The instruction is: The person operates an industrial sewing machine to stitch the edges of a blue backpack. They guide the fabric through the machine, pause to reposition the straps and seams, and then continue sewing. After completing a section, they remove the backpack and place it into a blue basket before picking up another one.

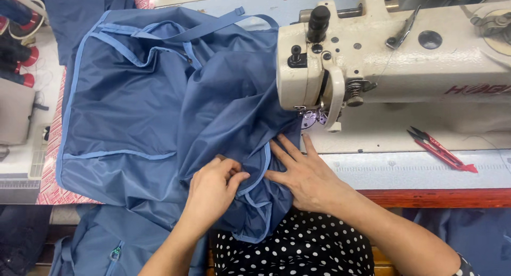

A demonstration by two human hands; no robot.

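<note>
A dark blue fabric piece (133,100) with light blue binding along its edges lies spread over the table and bunches up under the sewing machine head (319,63). My left hand (213,188) pinches a fold of this fabric near the light blue trimmed edge (264,164). My right hand (303,175) lies flat on the fabric, fingers spread, pressing it down just in front of the presser foot (314,116).
Red thread snips (439,149) lie on the machine bed at the right. Thread cones (18,36) stand at the far left beside a grey box (13,111). More blue fabric (101,239) hangs below the table's red front edge (442,198).
</note>
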